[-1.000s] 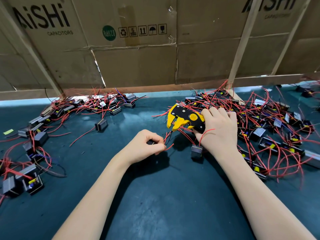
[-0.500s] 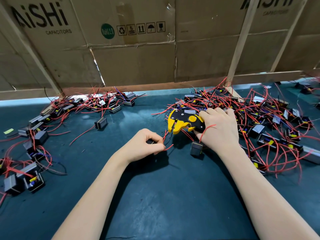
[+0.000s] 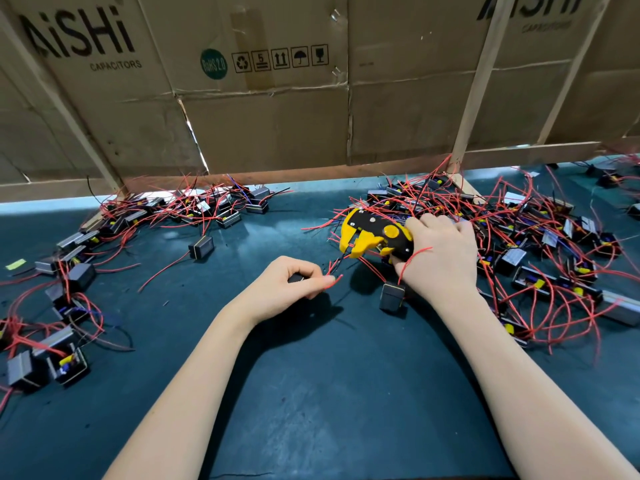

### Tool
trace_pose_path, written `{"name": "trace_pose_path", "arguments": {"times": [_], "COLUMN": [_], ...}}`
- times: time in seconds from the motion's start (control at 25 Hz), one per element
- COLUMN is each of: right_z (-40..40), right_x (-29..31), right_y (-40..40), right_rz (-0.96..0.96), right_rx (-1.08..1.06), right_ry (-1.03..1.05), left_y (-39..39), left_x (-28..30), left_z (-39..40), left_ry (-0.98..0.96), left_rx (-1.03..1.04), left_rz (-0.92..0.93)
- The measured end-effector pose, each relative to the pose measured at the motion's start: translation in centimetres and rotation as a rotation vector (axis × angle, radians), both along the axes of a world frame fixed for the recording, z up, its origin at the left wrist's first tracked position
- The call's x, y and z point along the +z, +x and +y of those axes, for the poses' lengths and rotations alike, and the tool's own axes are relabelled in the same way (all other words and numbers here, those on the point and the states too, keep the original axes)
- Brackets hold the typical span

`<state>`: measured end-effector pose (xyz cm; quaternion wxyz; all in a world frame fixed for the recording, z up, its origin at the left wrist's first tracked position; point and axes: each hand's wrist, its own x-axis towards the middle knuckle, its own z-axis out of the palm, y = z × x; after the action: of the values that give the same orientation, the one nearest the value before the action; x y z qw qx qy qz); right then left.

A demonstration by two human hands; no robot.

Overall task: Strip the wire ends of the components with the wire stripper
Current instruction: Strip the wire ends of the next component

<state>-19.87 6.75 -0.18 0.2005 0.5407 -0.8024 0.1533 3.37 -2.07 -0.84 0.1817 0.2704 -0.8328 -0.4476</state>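
Brown corrugated cardboard sheets (image 3: 263, 126) printed "AiSHi CAPACITORS" form the back wall, braced by pale wooden slats (image 3: 476, 84), above a dark teal counter (image 3: 311, 393).

One yellow-and-black wire stripper (image 3: 375, 237) is in view, and the right hand (image 3: 440, 254) has its fingers wrapped round the handles, with the head pointing left and slightly down. A thin red wire (image 3: 414, 256) loops across the thumb side of that hand. The stripper's yellow jaws stand apart, just above the wire ends coming up from the left hand.

The left hand (image 3: 291, 282) is curled narrow, pinching one small dark component (image 3: 296, 278) between thumb and fingers; most of it is hidden, and its short red and black wire ends (image 3: 334, 268) fan out towards the stripper's head, close to it; whether they touch it cannot be told.

Two more small black box-shaped components lie singly: one (image 3: 392, 297) just below the right hand, one (image 3: 201, 247) well apart on the open counter to the left.

Two heaps of like components with red leads lie on the counter, too tangled to count: a big pile (image 3: 540, 258) on the right, under and behind the right hand, and a looser band (image 3: 104, 237) curving from the back left down the left edge. One small yellow-green slip (image 3: 15, 264) lies at the far left.
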Motion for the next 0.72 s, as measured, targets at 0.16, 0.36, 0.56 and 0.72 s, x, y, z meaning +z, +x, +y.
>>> {"name": "trace_pose_path", "arguments": {"times": [0.16,0.36,0.56,0.72], "right_z": [0.2,0.1,-0.3,-0.3], "right_x": [0.0,-0.5,-0.9,-1.2], "right_y": [-0.8,-0.1,0.6,0.4], "right_rz": [-0.047,-0.005,0.073,0.023], "right_rx": [-0.092,-0.073,-0.078,-0.141], "right_ry": [-0.033,-0.022,-0.012,0.03], "left_y": [-0.3,-1.5,-1.9,-1.8], "left_x": [0.0,-0.9,-0.5,0.0], "left_z": [0.0,0.1,0.7,1.0], "left_ry": [0.004,-0.176,-0.234,-0.276], "left_rx": [0.179,0.527,0.63,0.671], "left_rz": [0.113,0.097,0.2,0.261]}}
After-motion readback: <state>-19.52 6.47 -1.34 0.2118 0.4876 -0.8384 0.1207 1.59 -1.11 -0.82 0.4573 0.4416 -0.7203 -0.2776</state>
